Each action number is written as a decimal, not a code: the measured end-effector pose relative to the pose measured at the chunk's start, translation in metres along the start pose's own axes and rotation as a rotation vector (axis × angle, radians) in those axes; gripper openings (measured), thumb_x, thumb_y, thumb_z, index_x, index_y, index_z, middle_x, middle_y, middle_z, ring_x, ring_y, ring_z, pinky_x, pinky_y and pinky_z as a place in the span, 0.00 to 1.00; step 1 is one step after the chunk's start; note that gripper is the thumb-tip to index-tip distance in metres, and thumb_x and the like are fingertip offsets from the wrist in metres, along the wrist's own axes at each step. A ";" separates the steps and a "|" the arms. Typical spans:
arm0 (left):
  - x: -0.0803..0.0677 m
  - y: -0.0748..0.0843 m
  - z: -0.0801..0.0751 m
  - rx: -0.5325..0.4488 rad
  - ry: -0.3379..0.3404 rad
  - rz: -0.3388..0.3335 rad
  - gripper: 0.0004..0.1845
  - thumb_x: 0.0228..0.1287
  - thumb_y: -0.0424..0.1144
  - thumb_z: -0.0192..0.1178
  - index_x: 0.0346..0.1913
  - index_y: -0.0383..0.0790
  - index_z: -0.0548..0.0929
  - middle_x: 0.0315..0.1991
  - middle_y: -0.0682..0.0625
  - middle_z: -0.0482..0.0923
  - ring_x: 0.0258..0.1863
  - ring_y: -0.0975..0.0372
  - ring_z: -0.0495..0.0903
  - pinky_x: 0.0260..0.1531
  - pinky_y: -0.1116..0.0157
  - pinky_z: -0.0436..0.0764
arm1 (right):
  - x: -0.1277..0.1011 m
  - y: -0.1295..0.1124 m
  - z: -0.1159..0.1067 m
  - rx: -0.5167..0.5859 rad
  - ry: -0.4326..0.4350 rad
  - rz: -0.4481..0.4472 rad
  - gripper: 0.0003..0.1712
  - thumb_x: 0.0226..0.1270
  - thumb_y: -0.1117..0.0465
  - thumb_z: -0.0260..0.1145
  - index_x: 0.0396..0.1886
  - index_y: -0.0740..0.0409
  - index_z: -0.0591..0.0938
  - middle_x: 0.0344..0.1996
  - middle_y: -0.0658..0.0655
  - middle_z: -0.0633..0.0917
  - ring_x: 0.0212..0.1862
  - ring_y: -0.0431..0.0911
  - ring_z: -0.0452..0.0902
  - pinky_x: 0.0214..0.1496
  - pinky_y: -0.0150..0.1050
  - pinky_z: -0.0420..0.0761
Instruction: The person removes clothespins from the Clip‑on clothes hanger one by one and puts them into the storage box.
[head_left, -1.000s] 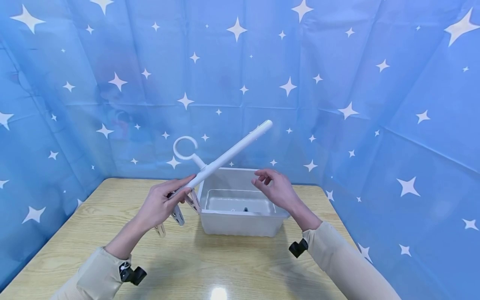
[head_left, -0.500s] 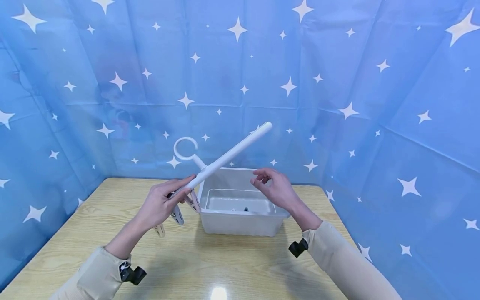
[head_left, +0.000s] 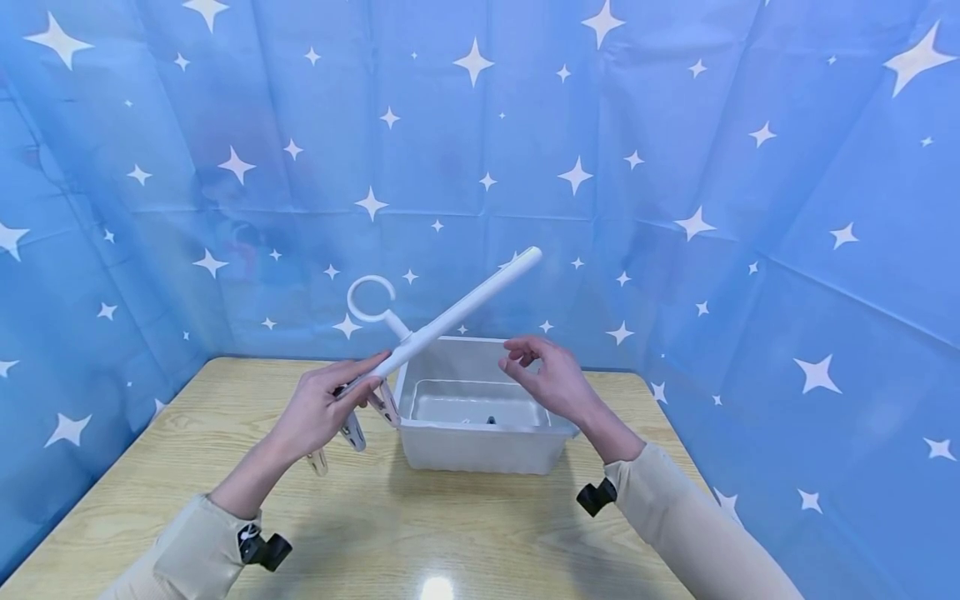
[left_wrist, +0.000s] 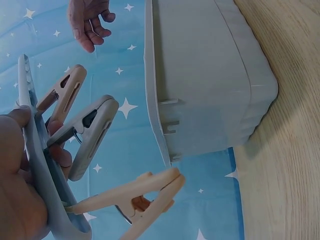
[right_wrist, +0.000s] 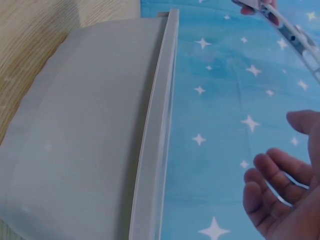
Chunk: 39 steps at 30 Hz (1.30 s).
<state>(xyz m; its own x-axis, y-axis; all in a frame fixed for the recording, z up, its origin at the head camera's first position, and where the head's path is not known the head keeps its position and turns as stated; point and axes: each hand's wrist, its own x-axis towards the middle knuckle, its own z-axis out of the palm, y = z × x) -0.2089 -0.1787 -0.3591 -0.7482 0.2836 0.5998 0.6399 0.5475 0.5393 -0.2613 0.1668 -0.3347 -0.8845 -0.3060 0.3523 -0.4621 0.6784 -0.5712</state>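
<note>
Gripping white hanger bar [head_left: 450,315] near its lower end, left hand [head_left: 318,408] fingers clamped round it, pegs [left_wrist: 92,132] dangling just below fingers. Right hand [head_left: 551,379] empty, fingers loosely apart, above bin [head_left: 480,446], w/ bar's raised end up beyond fingertips.

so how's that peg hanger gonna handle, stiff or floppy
The hanger bar looks like rigid plastic: it stays straight though the left hand grips only one end. Probably light, since one hand holds it up at a tilt. The pegs hang at differing angles beneath it, so they would likely swing when it moves.
</note>
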 end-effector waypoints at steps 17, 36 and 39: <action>0.000 -0.003 0.001 0.018 -0.014 -0.018 0.21 0.73 0.43 0.59 0.67 0.56 0.78 0.30 0.57 0.81 0.26 0.69 0.77 0.23 0.68 0.75 | 0.001 -0.007 -0.005 0.012 0.021 -0.036 0.23 0.71 0.42 0.63 0.60 0.46 0.81 0.46 0.49 0.85 0.47 0.44 0.80 0.42 0.41 0.78; -0.002 -0.005 0.000 0.027 -0.035 -0.050 0.21 0.74 0.45 0.58 0.67 0.58 0.78 0.36 0.57 0.84 0.28 0.67 0.80 0.26 0.68 0.77 | -0.002 -0.022 -0.012 0.052 0.023 -0.050 0.23 0.71 0.42 0.63 0.61 0.45 0.80 0.48 0.49 0.85 0.49 0.44 0.79 0.47 0.42 0.79; -0.002 -0.005 0.000 0.041 -0.038 -0.042 0.21 0.74 0.45 0.58 0.67 0.58 0.78 0.37 0.56 0.84 0.27 0.70 0.79 0.26 0.68 0.77 | -0.002 -0.024 -0.014 0.058 0.026 -0.051 0.23 0.71 0.42 0.64 0.61 0.46 0.80 0.48 0.49 0.85 0.49 0.43 0.79 0.48 0.42 0.79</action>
<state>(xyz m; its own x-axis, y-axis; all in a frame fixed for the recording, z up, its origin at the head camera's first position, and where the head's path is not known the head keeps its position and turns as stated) -0.2113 -0.1818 -0.3631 -0.7808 0.2892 0.5539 0.6008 0.5909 0.5384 -0.2477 0.1599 -0.3111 -0.8578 -0.3216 0.4008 -0.5105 0.6225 -0.5932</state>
